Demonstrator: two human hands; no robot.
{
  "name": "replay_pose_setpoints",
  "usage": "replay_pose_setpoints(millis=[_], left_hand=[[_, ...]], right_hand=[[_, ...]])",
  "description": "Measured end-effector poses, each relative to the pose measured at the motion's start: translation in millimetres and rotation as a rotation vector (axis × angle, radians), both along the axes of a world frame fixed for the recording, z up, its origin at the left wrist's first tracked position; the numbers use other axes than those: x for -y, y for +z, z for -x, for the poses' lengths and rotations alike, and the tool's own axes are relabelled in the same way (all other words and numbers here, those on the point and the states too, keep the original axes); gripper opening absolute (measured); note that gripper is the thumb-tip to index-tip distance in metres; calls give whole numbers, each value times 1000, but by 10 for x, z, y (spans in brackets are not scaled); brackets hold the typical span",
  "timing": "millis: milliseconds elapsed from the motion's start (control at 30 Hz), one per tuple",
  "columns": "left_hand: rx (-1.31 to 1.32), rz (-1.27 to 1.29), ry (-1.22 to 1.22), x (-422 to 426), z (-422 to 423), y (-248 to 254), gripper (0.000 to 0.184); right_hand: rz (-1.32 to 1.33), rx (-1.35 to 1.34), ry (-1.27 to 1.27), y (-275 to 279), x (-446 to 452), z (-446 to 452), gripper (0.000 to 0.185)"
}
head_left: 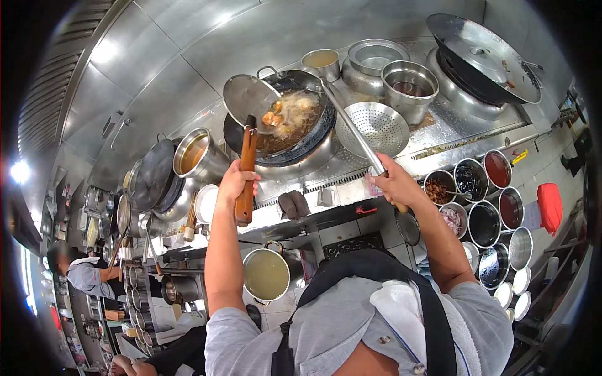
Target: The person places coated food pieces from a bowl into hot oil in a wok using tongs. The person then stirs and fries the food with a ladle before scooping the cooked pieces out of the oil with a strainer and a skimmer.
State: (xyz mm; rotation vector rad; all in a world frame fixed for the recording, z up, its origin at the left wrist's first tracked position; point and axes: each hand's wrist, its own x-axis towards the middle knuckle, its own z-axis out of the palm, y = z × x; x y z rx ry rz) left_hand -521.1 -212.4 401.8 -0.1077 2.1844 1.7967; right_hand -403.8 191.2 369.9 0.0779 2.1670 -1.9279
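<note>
My left hand (238, 188) is closed round the wooden handle of a strainer (249, 100), tilted over the wok's left side. Orange-brown food pieces (273, 118) sit at its lower lip, above bubbling, steaming oil in the black wok (306, 150). A long metal handle with a wooden end is gripped in my right hand (394, 182). It looks like a ladle (351, 125) and reaches to the wok's far right rim; its head cannot be made out. Between that handle and the pots rests a perforated metal colander (374, 128).
Metal pots (411, 91) line the back, with another wok (483, 56) at far right. A pot of brown liquid (192, 153) stands left of the burner. Several sauce and ingredient tins (483, 224) stand right. Below is a pot of cloudy liquid (266, 274). Another person (91, 276) works at far left.
</note>
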Motion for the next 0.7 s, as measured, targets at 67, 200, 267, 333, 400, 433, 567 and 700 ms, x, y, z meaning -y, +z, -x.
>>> replay_pose_setpoints(millis=[67, 200, 267, 333, 400, 433, 567, 700], left_hand=[[29, -47, -24, -101, 75, -46, 44], [74, -178, -57, -235, 80, -128, 42], [82, -238, -60, -267, 29, -168, 41], [79, -282, -58, -305, -48, -179, 39], [82, -315, -59, -317, -130, -190, 39], [82, -333, -58, -320, -172, -191, 39], [46, -337, -68, -314, -337, -199, 41], [39, -350, -58, -303, -515, -145, 43]], right_hand=[[-3, 1, 5, -39, -8, 9, 64], [-37, -4, 2, -84, -35, 2, 63], [-47, 0, -1, -85, -29, -8, 63], [-54, 1, -3, -92, -33, 0, 63], [-62, 6, -21, -106, -24, 1, 63], [-67, 7, -28, -115, -16, 8, 63], [-15, -3, -48, -197, -36, 18, 62], [-31, -2, -51, -173, -70, -35, 62]])
